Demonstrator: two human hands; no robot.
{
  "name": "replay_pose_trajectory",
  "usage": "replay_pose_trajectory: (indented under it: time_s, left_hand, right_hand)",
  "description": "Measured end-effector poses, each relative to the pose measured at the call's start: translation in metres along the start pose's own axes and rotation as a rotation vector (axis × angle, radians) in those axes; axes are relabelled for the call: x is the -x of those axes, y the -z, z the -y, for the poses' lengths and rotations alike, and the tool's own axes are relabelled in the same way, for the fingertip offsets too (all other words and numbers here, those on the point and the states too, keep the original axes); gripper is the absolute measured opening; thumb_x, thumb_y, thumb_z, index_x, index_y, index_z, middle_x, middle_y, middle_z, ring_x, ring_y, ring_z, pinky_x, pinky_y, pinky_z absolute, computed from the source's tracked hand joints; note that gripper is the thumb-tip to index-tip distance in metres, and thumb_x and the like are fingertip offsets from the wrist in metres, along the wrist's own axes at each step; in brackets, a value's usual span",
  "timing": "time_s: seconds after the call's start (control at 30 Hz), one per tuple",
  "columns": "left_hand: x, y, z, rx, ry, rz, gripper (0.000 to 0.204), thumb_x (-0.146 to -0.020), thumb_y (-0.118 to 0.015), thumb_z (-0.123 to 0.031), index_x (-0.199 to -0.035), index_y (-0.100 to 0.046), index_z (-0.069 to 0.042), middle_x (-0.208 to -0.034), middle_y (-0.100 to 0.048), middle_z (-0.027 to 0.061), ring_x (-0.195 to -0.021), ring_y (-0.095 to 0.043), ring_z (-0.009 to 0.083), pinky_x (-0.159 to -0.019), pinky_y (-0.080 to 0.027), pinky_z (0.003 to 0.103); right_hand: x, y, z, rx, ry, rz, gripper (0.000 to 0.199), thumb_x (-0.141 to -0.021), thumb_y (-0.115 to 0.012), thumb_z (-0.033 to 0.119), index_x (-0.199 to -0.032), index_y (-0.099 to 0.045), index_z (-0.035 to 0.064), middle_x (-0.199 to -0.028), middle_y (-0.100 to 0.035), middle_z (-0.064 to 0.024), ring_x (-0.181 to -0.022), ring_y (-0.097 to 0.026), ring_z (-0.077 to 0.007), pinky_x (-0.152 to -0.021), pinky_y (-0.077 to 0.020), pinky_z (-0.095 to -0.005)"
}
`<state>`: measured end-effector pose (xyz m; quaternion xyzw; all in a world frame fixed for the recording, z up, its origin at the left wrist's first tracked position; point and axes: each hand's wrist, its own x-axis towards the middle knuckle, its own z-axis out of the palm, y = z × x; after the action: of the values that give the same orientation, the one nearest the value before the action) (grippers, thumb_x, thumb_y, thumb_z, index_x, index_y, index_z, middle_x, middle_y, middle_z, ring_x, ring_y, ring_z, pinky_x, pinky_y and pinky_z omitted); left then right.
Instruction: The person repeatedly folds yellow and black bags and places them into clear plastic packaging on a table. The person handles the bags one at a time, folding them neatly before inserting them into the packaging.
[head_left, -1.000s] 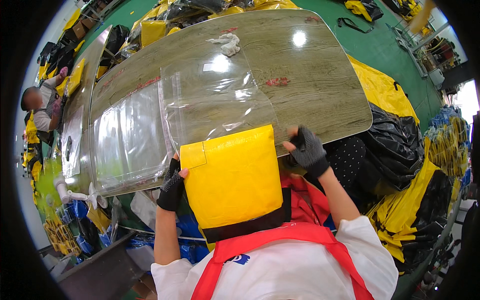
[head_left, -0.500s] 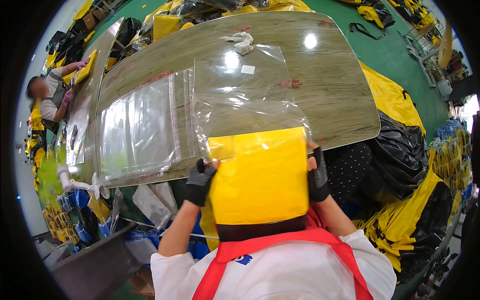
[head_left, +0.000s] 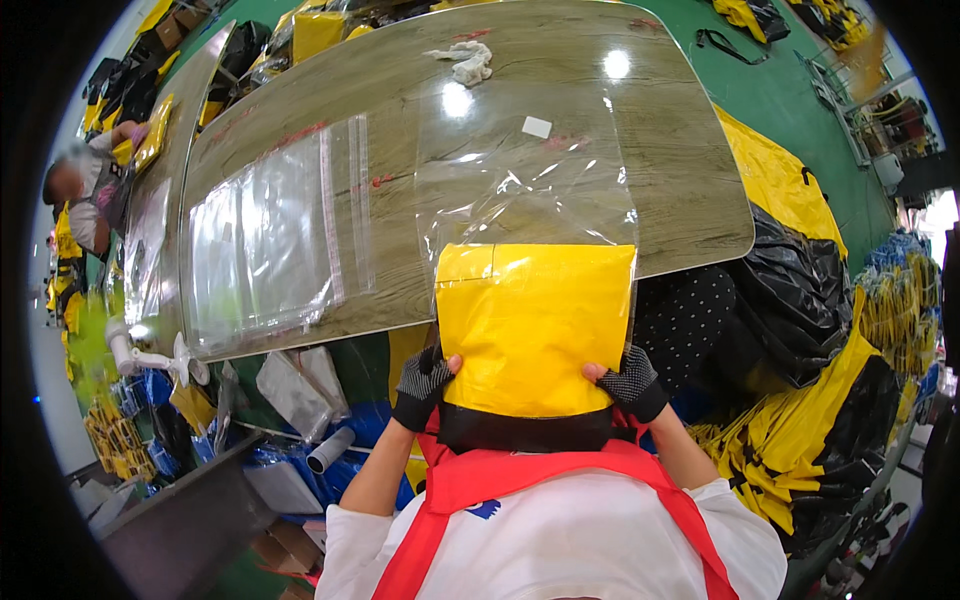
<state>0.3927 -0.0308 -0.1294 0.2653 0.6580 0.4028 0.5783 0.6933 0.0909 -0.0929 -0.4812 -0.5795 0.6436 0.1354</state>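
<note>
In front of my chest is a flat folded yellow piece [head_left: 535, 320] with a black lower end [head_left: 525, 430], its kind unclear. Its far end is inside a clear plastic bag [head_left: 520, 190], which spreads away over the table. My left hand [head_left: 423, 388], in a black and grey glove with bare fingertips, pinches the left edge near the black end, thumb on top. On the right edge, my right hand [head_left: 632, 383] grips in the same way, gloved alike. The fingers underneath are hidden.
A wood-grain table [head_left: 690, 200] stands ahead, with a pile of clear bags [head_left: 265, 230] at left and a crumpled white cloth [head_left: 465, 63] at the far side. Yellow and black goods [head_left: 790, 300] lie at right. A co-worker [head_left: 95, 190] handles yellow pieces at far left.
Both hands have slid from the upper sides of the yellow piece down toward its black end. More of the black end shows, and the view has shifted slightly.
</note>
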Motion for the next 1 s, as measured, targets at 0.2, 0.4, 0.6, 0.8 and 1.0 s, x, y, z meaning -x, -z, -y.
replay_pose_trajectory:
  time_s: [0.2, 0.4, 0.6, 0.8, 1.0]
  left_hand:
    - [-0.003, 0.014, -0.039, -0.059, -0.092, 0.13, 0.055, -0.088, -0.058, -0.038, -0.125, -0.047, 0.001, -0.118, -0.056, 0.0105, -0.1, -0.056, 0.0163, -0.088, -0.043, 0.027]
    - [-0.022, 0.013, -0.059, 0.513, 0.048, 0.144, 0.057, -0.087, -0.059, -0.037, -0.128, -0.043, -0.001, -0.119, -0.055, 0.0086, -0.106, -0.053, 0.0175, -0.091, -0.043, 0.03]
    - [0.018, -0.017, -0.01, 0.138, -0.285, -0.026, 0.063, -0.078, -0.07, -0.028, -0.13, -0.041, -0.005, -0.126, -0.05, 0.0094, -0.112, -0.05, 0.0217, -0.095, -0.039, 0.032]
    - [0.013, -0.013, 0.037, 0.597, -0.255, 0.214, 0.088, -0.078, -0.064, -0.051, -0.141, -0.024, -0.004, -0.141, -0.033, 0.0099, -0.128, -0.033, 0.0201, -0.104, -0.027, 0.032]
    - [0.014, -0.043, -0.014, 0.048, -0.175, -0.289, 0.022, -0.082, -0.067, -0.022, -0.081, -0.058, -0.002, -0.076, -0.061, 0.0009, -0.071, -0.053, 0.01, -0.064, -0.042, 0.026]
  right_hand:
    - [-0.05, 0.02, 0.015, -0.436, 0.238, -0.202, 0.046, -0.085, -0.062, 0.026, -0.119, -0.049, -0.0022, -0.108, -0.059, -0.0089, -0.101, -0.054, -0.0159, -0.089, -0.0418, -0.0276]
    - [0.0, -0.009, 0.016, -0.193, 0.154, -0.005, 0.065, -0.073, -0.075, 0.02, -0.127, -0.044, 0.0018, -0.118, -0.056, -0.0088, -0.109, -0.052, -0.0177, -0.094, -0.0401, -0.0316]
    - [-0.003, 0.015, 0.025, -0.527, 0.133, 0.066, 0.059, -0.078, -0.07, 0.02, -0.126, -0.044, -0.0013, -0.12, -0.054, -0.008, -0.107, -0.051, -0.0158, -0.093, -0.0406, -0.03]
    - [-0.022, 0.007, 0.009, -0.496, 0.033, -0.116, 0.034, -0.084, -0.061, 0.013, -0.113, -0.056, -0.0026, -0.103, -0.062, -0.0059, -0.091, -0.057, -0.0124, -0.082, -0.0446, -0.0247]
    - [-0.018, -0.007, -0.01, -0.471, 0.073, -0.22, 0.036, -0.082, -0.064, 0.014, -0.114, -0.056, -0.001, -0.103, -0.063, -0.0078, -0.087, -0.06, -0.015, -0.08, -0.047, -0.0272]
